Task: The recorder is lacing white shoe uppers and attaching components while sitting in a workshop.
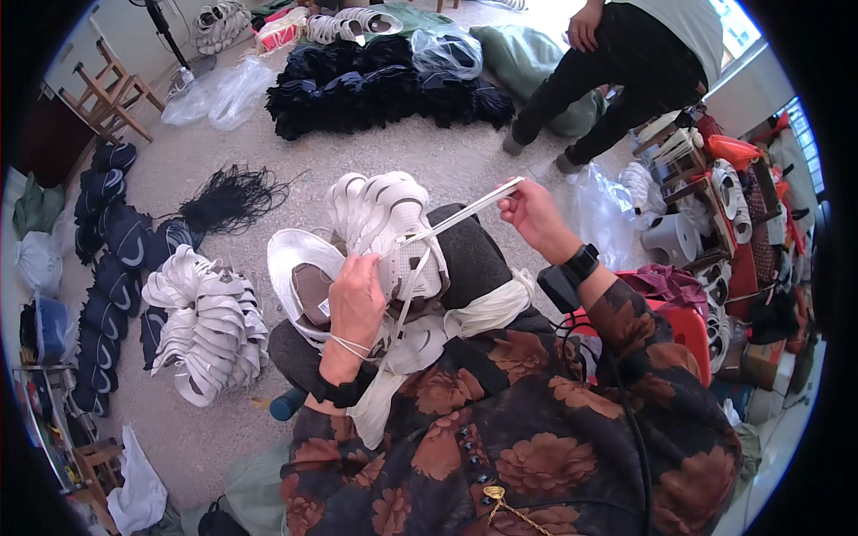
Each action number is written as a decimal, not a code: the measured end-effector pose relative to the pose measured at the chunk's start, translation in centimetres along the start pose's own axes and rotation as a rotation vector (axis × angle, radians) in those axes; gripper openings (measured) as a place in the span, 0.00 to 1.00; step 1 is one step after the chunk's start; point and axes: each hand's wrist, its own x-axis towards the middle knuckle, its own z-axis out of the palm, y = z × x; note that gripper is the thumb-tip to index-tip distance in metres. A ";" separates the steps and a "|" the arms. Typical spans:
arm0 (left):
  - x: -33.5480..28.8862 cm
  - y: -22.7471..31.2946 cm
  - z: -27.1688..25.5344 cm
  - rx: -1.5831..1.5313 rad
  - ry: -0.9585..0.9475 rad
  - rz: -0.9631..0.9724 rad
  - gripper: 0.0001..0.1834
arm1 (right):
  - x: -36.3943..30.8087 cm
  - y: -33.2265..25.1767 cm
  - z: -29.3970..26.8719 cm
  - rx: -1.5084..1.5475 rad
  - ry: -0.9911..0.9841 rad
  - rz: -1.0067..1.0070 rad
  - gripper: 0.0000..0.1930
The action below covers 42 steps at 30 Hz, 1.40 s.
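Observation:
White shoe uppers lie on my lap, several nested in a stack (371, 201) with the nearest upper (427, 272) facing me. My right hand (536, 216) is closed in a pinch on white shoelaces (475, 208), pulled taut up and right from that upper's eyelet area. My left hand (359, 290) is closed at the upper's left edge; its fingertips are partly hidden. A lace loop hangs round the left wrist. Left of that hand lies a separate white upper (284, 259) with its brown lining showing. Bundles of loose white laces (496, 305) rest across my lap.
White uppers (210, 322) are piled on the floor at left, beside a row of dark uppers (116, 281) and black laces (234, 198). Dark uppers (357, 89) lie ahead. Another person (617, 67) stands at far right. A red chair (688, 335) is at my right.

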 end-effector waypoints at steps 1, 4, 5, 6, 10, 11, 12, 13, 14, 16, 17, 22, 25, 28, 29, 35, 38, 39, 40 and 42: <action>0.2 -0.2 0.1 -0.001 0.005 0.011 0.08 | -0.2 0.0 -0.6 0.036 0.000 0.006 0.09; 0.5 -0.8 0.0 -0.012 -0.008 -0.001 0.08 | -0.2 -0.1 -2.3 0.091 0.029 0.000 0.09; 0.6 -1.1 -0.2 -0.018 -0.018 -0.023 0.09 | 0.0 -0.2 -3.0 0.108 0.050 -0.015 0.10; 0.4 -1.6 -0.5 -0.014 -0.019 -0.027 0.09 | 0.3 -0.2 -3.5 0.110 0.048 -0.009 0.10; -0.5 -2.6 -1.5 -0.029 0.026 -0.075 0.08 | 1.2 -0.1 -5.0 0.117 0.062 -0.012 0.11; -0.6 -2.5 -1.6 -0.035 0.021 -0.108 0.08 | 1.4 0.0 -5.2 0.116 0.072 -0.006 0.11; -0.9 -2.4 -1.6 -0.027 0.029 -0.113 0.08 | 1.7 0.1 -5.5 0.117 0.060 0.000 0.11; -1.1 -2.4 -1.4 0.051 0.042 -0.078 0.07 | 2.0 0.4 -5.6 0.126 0.062 0.008 0.11; -1.3 -2.3 -1.3 0.130 0.055 -0.042 0.06 | 2.4 0.5 -5.9 0.135 0.063 0.016 0.10; -0.9 -1.3 -1.0 0.219 0.109 0.003 0.05 | 2.9 0.6 -6.8 0.037 0.052 0.018 0.09; -0.5 -0.7 -0.8 0.297 0.159 0.052 0.05 | 3.2 0.7 -7.3 -0.066 0.049 0.014 0.09; 1.2 0.6 1.1 -0.366 0.014 -0.388 0.03 | 2.2 2.5 -8.0 -0.470 -0.011 0.021 0.12; 1.6 0.4 2.0 -0.504 -0.005 -0.458 0.04 | 1.7 3.1 -8.8 -0.556 -0.017 -0.008 0.13; 2.0 0.5 2.2 -0.299 0.007 -0.362 0.04 | 1.1 2.9 -8.9 -0.569 -0.073 -0.023 0.11; 2.1 0.6 2.1 -0.136 0.023 -0.264 0.04 | 0.9 2.8 -8.7 -0.600 -0.127 -0.028 0.09; 2.3 0.5 2.5 0.161 0.025 -0.057 0.05 | -2.1 1.8 -1.2 -0.700 -0.423 -0.362 0.08; 2.0 1.3 2.9 0.314 0.045 0.052 0.07 | -4.5 1.7 3.4 -0.848 -0.613 -0.511 0.09; 1.8 1.4 2.9 0.307 0.047 0.062 0.07 | -4.4 2.6 4.4 -0.897 -0.686 -0.703 0.09; 1.6 1.4 3.1 0.339 0.031 0.057 0.09 | -4.7 3.2 5.3 -0.926 -0.725 -0.759 0.10; 0.9 1.9 3.0 0.368 0.017 0.058 0.10 | -5.0 4.1 6.7 -1.086 -0.738 -0.794 0.09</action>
